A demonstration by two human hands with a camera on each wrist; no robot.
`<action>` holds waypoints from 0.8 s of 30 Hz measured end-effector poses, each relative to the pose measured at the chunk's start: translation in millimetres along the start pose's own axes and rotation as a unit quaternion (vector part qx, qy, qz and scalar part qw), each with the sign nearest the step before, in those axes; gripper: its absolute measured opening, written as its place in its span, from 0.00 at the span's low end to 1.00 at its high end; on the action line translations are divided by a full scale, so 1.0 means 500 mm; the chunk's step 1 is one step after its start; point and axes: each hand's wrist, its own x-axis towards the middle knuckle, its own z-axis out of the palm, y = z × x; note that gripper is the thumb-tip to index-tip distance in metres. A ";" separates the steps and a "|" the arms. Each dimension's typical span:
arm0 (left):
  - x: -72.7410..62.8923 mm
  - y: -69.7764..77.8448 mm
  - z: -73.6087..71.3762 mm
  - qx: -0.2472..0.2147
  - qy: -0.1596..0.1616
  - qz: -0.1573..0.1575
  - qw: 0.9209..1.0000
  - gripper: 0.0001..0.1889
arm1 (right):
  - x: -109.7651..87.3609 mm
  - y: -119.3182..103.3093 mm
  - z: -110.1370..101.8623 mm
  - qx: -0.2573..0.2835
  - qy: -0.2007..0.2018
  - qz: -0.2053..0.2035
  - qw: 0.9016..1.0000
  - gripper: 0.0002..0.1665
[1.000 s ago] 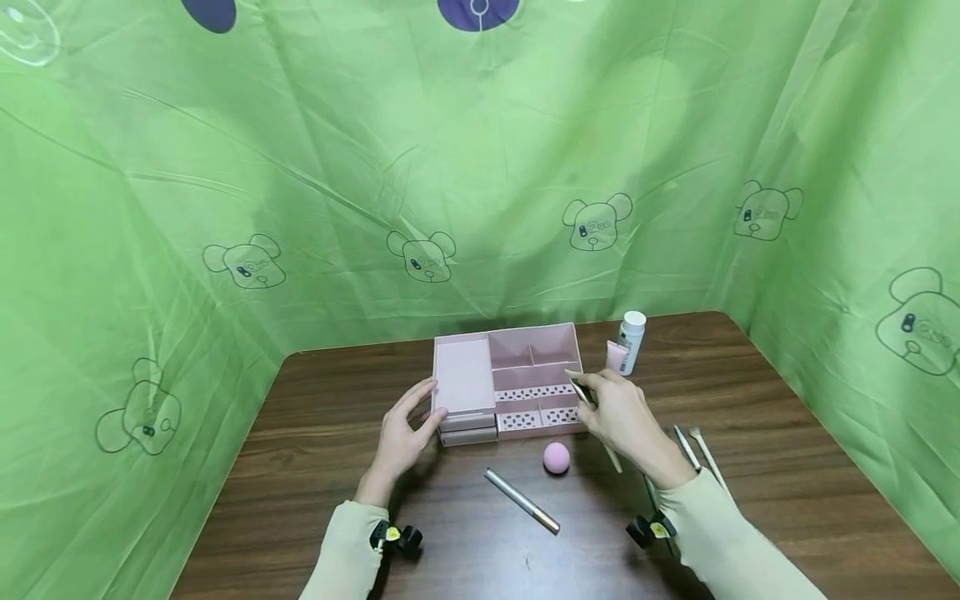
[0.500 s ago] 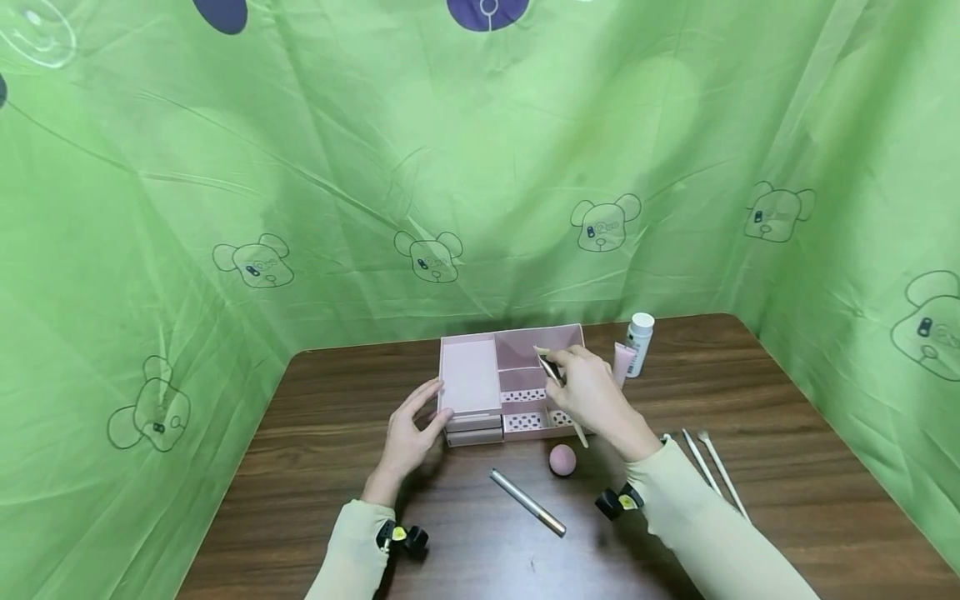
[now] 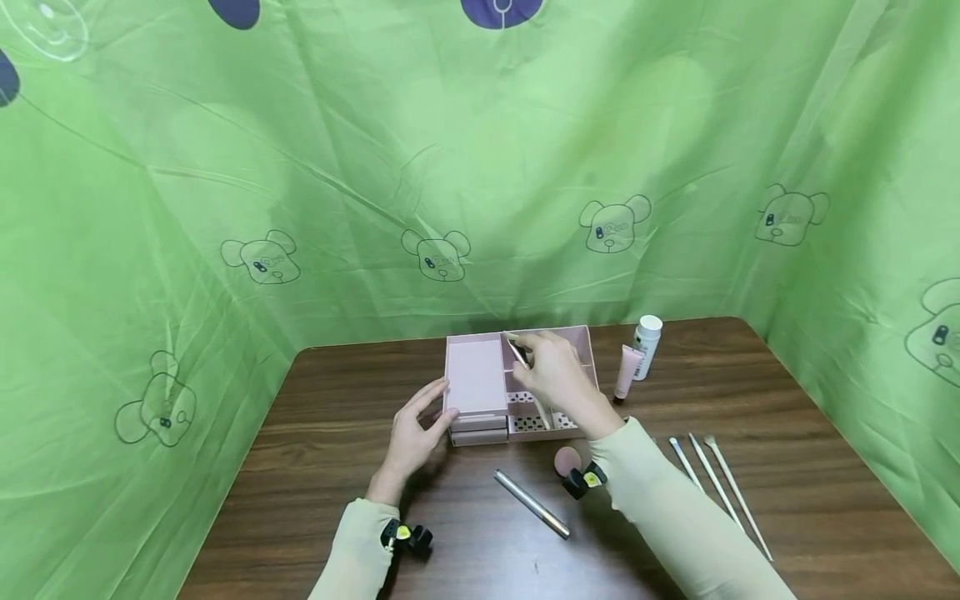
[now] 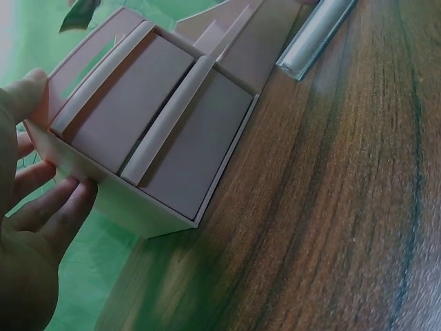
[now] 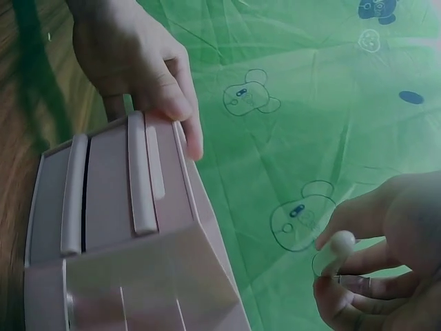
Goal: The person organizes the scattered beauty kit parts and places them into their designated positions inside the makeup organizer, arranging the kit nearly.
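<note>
A pink cosmetic organizer (image 3: 476, 375) with two drawers stands toward the back of the table. My left hand (image 3: 411, 433) rests against its left side. In the left wrist view the thumb lies on the top front edge and the fingertips touch the side wall. Over the organizer's open compartments, my right hand (image 3: 555, 371) pinches a slim makeup brush (image 3: 543, 411), held slanted. Its pale rounded end (image 5: 337, 252) shows between the fingers in the right wrist view. The hand and forearm hide part of the right-hand compartments.
A silver tube (image 3: 531, 503) and a pink ball (image 3: 567, 460) lie in front of the organizer. To its right stand a pink squeeze tube (image 3: 628, 372) and a white bottle (image 3: 647, 335). Several brushes (image 3: 722, 479) lie on the wooden table (image 3: 337, 417) beside my right forearm.
My right hand has moved left with the makeup brush, from the organizer's right edge to above its middle compartments. My left hand stays on the organizer's side.
</note>
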 end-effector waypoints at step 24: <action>-0.002 0.000 0.004 0.015 0.019 0.012 1.000 0.25 | 0.109 -0.072 0.106 0.013 -0.078 0.066 0.995 0.25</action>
